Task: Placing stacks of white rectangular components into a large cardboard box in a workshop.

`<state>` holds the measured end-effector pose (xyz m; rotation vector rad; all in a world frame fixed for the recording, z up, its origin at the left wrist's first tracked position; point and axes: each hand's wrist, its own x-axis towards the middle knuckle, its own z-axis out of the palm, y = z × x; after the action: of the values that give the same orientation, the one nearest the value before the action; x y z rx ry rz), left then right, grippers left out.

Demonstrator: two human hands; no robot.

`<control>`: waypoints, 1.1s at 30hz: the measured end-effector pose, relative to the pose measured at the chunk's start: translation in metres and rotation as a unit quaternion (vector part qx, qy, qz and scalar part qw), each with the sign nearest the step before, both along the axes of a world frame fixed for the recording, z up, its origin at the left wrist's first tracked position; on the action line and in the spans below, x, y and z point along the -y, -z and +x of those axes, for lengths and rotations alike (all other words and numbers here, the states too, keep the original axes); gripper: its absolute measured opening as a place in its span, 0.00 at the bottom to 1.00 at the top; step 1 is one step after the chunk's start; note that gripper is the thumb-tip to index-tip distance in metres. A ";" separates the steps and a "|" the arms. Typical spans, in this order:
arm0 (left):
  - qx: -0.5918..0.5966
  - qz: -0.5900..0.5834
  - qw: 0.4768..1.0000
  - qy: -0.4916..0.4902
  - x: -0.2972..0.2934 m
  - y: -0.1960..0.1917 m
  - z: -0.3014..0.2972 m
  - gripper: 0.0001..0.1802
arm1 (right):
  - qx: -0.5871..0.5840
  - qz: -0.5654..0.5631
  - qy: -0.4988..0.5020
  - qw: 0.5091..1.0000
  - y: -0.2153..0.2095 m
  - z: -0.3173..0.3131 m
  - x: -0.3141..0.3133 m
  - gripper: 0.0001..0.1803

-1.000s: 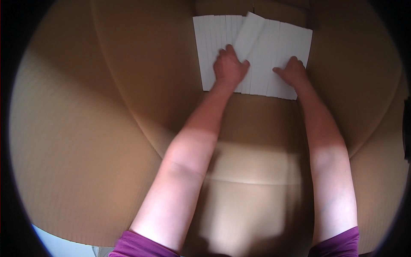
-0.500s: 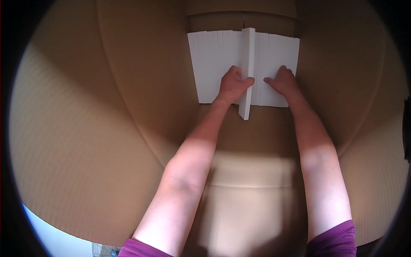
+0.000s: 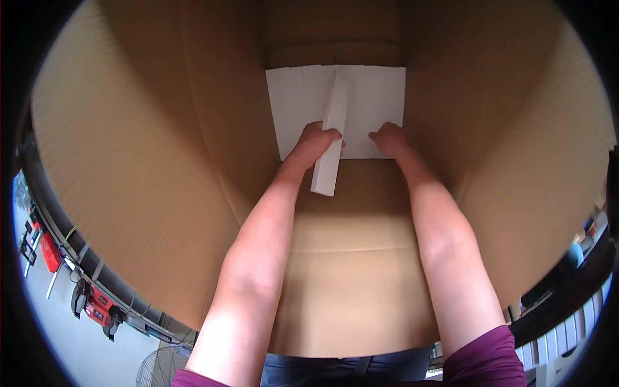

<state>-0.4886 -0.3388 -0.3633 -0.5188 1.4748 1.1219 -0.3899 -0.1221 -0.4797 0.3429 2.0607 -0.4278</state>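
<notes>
A long, flat white board (image 3: 330, 155) is gripped in my left hand (image 3: 314, 143), with the thumb across its face and fingertips showing past its right edge. It is tilted, its near end raised toward me, above a packed row of white boards (image 3: 369, 97). My right hand (image 3: 391, 138) is at the near right part of that row, the thumb pointing left and apart from the bent fingers. Nothing shows in that hand, though its fingertips are partly hidden. The row lies deep inside a large cardboard box (image 3: 348, 274).
Tall cardboard walls rise close on both sides of my arms. Outside the box at lower left are a wire fan guard (image 3: 158, 369) and a red and black tool (image 3: 98, 306). White slats (image 3: 567, 338) stand at lower right.
My left hand has lifted the white board toward me and tilted it more. My right hand remains over the right part of the row. The view has shifted, showing more outside the box.
</notes>
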 end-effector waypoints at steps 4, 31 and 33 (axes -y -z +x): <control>-0.005 0.038 0.999 -0.026 -0.026 -0.020 0.008 0.18 | -0.062 -0.095 0.016 0.993 0.000 0.020 -0.024 0.29; -0.038 0.003 0.999 -0.037 -0.025 -0.199 0.017 0.16 | -0.550 -0.117 0.261 0.785 -0.546 0.018 -0.055 0.09; -0.024 -0.025 0.999 -0.029 -0.027 -0.209 0.020 0.16 | -0.598 -0.004 0.205 0.775 -0.579 0.037 -0.093 0.17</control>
<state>-0.4685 -0.3118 -0.1542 -0.5768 1.5411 1.1517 -0.3526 -0.0295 0.0988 0.6187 3.2267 -1.1395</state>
